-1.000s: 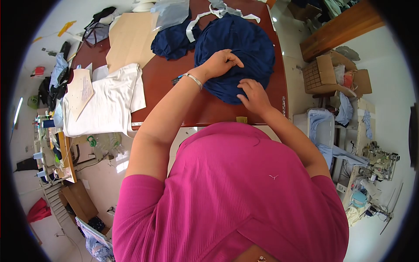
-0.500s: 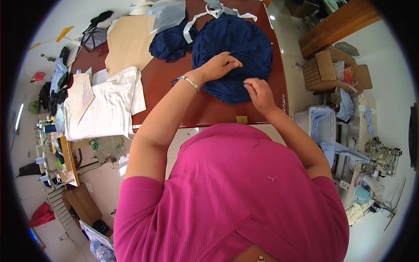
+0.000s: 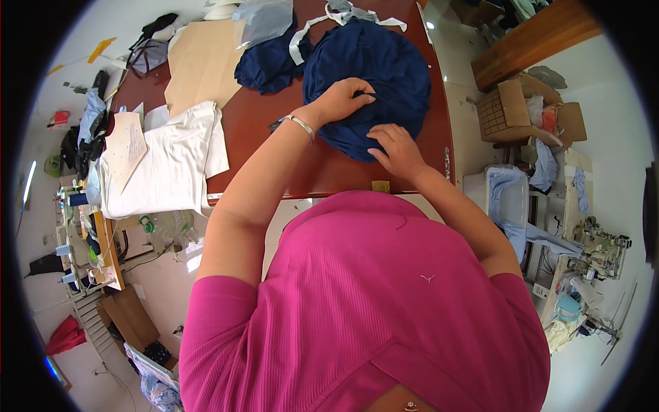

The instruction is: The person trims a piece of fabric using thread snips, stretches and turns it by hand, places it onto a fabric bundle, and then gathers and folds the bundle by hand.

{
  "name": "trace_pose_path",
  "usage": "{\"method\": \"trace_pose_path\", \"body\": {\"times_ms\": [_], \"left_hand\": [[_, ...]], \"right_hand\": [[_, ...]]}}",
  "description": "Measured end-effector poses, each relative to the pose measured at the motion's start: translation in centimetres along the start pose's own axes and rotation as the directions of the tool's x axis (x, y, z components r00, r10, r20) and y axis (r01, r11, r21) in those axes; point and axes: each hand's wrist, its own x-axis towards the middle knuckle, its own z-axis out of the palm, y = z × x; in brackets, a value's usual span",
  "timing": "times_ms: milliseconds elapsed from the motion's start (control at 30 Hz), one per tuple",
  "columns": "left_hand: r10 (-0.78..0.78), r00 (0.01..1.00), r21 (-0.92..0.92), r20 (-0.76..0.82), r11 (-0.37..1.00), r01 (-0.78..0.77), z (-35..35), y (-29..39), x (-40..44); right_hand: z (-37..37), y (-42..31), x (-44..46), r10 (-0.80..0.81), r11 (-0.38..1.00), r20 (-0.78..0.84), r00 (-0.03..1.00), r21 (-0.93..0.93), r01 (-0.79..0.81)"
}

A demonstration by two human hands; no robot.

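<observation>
A large round heap of navy fabric lies on the red-brown table. My left hand, with a silver bracelet at its wrist, is on the near left part of the heap, its thumb and fingers closed on a bit of the fabric. At the heap's near right edge, my right hand rests on the cloth with thumb and fingers apart. A smaller navy bundle sits to the left, with a white strip between it and the heap.
White fabric and a paper pattern piece lie at the table's left. Behind them is a brown paper sheet. Right of the table stand an open cardboard box and a bin with light blue cloth. Sewing machines flank both sides.
Half a second ago my right hand was a little higher and further right with its fingers together; it has come back left onto the fabric and spread. My left hand has moved slightly.
</observation>
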Motion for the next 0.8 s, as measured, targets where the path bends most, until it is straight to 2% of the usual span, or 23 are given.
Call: {"method": "trace_pose_path", "body": {"times_ms": [133,200,233,333,400,467,500,600,700,733,800], "left_hand": [[0.017,0.999,-0.079,-0.044,0.997,-0.021,0.0,0.6,-0.2],[0.021,0.994,-0.163,-0.107,0.986,-0.039,0.2,1.0,-0.3],[0.033,0.998,-0.157,-0.050,0.987,-0.041,0.1,0.6,-0.1],[0.079,0.992,-0.098,0.097,0.993,-0.070,-0.1,-1.1,0.3],[0.120,0.978,-0.008,0.173,0.993,-0.120,-0.2,-1.1,0.1],[0.004,0.981,-0.058,0.195,0.998,0.008,-0.4,0.0,-0.6],[-0.052,0.976,-0.080,0.211,0.994,0.070,-0.5,1.0,-0.9],[0.084,0.977,0.020,0.195,0.996,-0.090,-0.5,2.1,-1.7],[0.124,0.989,0.172,0.079,0.976,-0.136,0.8,0.4,-1.5],[0.149,0.989,0.165,0.016,0.975,-0.150,1.1,0.4,-1.5],[0.113,0.994,0.134,-0.002,0.985,-0.112,0.7,0.3,-1.1]], "right_hand": [[1.5,1.3,-0.7,0.122,0.991,0.006,0.993,0.054,-0.122],[1.4,1.5,-0.6,0.136,0.972,0.008,0.991,0.191,-0.135],[1.0,1.4,-0.4,0.143,0.956,0.009,0.990,0.257,-0.141],[-0.4,0.7,0.0,0.172,0.939,-0.001,0.985,0.302,-0.164],[-1.4,0.3,0.9,0.285,0.910,-0.022,0.958,0.320,-0.263],[-1.9,0.4,1.8,0.361,0.893,-0.063,0.930,0.311,-0.326],[-2.0,0.6,2.4,0.339,0.910,-0.077,0.938,0.282,-0.306],[-2.2,0.8,4.0,0.265,0.951,-0.130,0.955,0.199,-0.237],[-1.7,0.5,4.4,0.249,0.961,-0.139,0.958,0.160,-0.227],[-1.8,0.4,4.4,0.156,0.987,-0.196,0.968,0.077,-0.144],[-2.3,-0.2,3.8,-0.039,0.994,-0.285,0.958,-0.105,0.010]]}}
